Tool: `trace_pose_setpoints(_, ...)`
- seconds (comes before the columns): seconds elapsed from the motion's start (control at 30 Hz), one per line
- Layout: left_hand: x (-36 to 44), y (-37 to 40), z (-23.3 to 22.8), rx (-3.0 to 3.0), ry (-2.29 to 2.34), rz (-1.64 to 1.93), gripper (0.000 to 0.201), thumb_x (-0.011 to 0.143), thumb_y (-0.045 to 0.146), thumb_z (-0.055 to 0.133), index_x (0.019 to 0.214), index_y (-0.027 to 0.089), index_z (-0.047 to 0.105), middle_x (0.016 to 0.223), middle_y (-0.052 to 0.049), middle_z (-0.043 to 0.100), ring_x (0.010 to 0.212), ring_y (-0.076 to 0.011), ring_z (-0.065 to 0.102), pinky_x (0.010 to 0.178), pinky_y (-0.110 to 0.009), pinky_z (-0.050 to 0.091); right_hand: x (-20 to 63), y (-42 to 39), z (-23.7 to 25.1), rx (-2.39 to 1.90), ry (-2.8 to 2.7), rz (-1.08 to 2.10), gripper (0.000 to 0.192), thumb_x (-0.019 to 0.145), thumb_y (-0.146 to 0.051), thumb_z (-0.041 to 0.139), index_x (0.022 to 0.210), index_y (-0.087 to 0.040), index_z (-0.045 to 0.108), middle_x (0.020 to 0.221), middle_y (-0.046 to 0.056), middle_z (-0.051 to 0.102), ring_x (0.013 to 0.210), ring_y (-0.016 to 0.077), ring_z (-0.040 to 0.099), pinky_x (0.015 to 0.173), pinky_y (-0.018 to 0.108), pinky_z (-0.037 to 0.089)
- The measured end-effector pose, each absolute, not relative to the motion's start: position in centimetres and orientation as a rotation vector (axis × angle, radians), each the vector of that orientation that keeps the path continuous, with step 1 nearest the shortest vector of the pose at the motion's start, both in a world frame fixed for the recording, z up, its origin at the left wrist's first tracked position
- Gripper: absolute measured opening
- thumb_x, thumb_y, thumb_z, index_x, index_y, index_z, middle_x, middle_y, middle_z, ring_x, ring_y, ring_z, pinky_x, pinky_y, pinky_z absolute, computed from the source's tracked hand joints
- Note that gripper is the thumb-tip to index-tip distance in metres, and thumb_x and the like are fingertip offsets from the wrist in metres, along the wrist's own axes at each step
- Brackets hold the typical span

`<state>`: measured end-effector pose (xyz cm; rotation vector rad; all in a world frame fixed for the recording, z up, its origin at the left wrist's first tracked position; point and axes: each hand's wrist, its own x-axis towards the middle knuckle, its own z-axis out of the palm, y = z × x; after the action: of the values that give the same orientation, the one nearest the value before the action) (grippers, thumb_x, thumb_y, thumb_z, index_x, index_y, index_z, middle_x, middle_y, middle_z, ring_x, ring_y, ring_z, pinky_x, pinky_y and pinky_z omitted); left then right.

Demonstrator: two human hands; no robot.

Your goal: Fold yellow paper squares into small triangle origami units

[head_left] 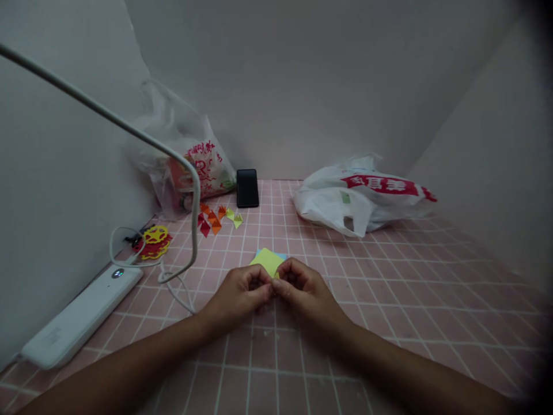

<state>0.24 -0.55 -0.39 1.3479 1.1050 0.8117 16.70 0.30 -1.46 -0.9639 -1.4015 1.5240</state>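
Note:
A yellow-green square of paper (pixel 268 261) is pinched at its near corner by both my hands, which meet at the middle of the table. My left hand (pixel 244 290) has thumb and fingers pressed together on the paper's left side. On the right, the fingers and thumb of my right hand (pixel 302 286) close on the same corner. Behind the yellow sheet, the edge of a light blue paper (pixel 283 255) shows. Several small folded paper pieces in red, orange (pixel 215 222) and yellow lie farther back on the left.
At the left stand a white power bank or similar long device (pixel 82 314) and a bent white cable (pixel 195 219). Yellow and red cut-out shapes (pixel 155 242) lie beyond it. A phone (pixel 247 188) leans at the back between two plastic bags (pixel 207 167), (pixel 367 199).

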Motion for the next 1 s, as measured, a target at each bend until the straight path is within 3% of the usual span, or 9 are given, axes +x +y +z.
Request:
trace_pose_setpoints(0.13,0.42,-0.75,-0.37,1.353,1.127,0.738,0.022,0.078,0.033,0.062,0.067,0.018,0.050,0.051,0.008,0.047,0.043,-0.0073,0.041,0.043,-0.020,0.029,17.01,0.46,-1.34,-1.031,-1.534,1.446,0.023,0.082,-0.031,0.061,0.066,-0.019,0.050,0.061,-0.003,0.049,0.054,0.0103,0.041,0.051,0.024,0.031)
trace_pose_setpoints(0.33,0.24,-0.67,-0.29,1.347,1.085,0.749,0.023,0.080,0.036,0.061,0.070,0.017,0.052,0.054,0.005,0.052,0.046,-0.0083,0.045,0.047,-0.021,0.034,16.97,0.42,-1.55,-1.021,-1.475,1.514,0.033,0.091,-0.044,0.047,0.068,-0.020,0.050,0.052,-0.003,0.051,0.047,0.0113,0.045,0.046,0.024,0.032)
trace_pose_setpoints(0.53,0.21,-0.71,-0.19,1.465,1.103,0.746,0.024,0.082,0.036,0.059,0.068,0.018,0.051,0.054,0.007,0.046,0.047,-0.0081,0.040,0.046,-0.020,0.029,16.92,0.45,-1.41,-1.003,-1.461,1.605,0.030,0.083,-0.043,0.062,0.068,-0.020,0.049,0.054,-0.005,0.048,0.044,0.0091,0.042,0.043,0.022,0.030)
trace_pose_setpoints(0.77,0.19,-0.91,0.01,1.444,1.055,0.792,0.025,0.085,0.039,0.058,0.073,0.017,0.054,0.060,0.004,0.052,0.050,-0.0090,0.046,0.050,-0.022,0.035,16.95,0.22,-1.56,-1.003,-1.460,1.533,0.042,0.092,-0.053,0.048,0.066,-0.020,0.049,0.050,-0.003,0.050,0.043,0.0104,0.046,0.043,0.023,0.032)
trace_pose_setpoints(1.0,-0.13,-0.40,-0.58,1.317,1.012,0.908,0.025,0.086,0.039,0.059,0.076,0.016,0.053,0.064,0.001,0.058,0.057,-0.0109,0.052,0.057,-0.024,0.041,16.64,0.09,-1.35,-0.963,-1.432,1.725,0.034,0.086,-0.046,0.059,0.068,-0.019,0.050,0.053,-0.004,0.052,0.042,0.0078,0.044,0.041,0.021,0.030)
